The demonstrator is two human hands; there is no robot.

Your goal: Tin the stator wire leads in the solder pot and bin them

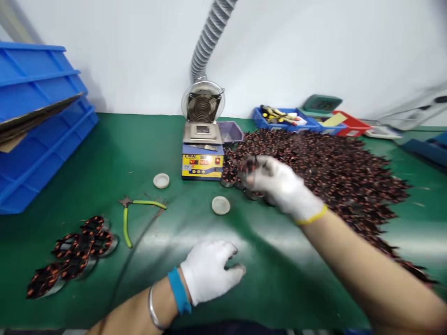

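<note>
My right hand (277,184), in a white glove with a yellow cuff, grips a motor stator (248,171), a dark ring with copper windings; both are blurred by motion. It is held at the left edge of a wide mass of similar stators (324,167). My left hand (213,270), also gloved, is low over the green table with thumb and fingers apart and nothing between them. A small white dish (220,205) lies beyond it. Several more stators (75,251) are grouped at the left, near open cutting pliers with green handles (143,203).
A solder pot with a yellow display panel (202,165) stands at the back middle, under a grey hose (209,37). Another white dish (161,180) is left of it. Blue crates (38,107) are stacked at left. Tool bins (289,118) line the back right.
</note>
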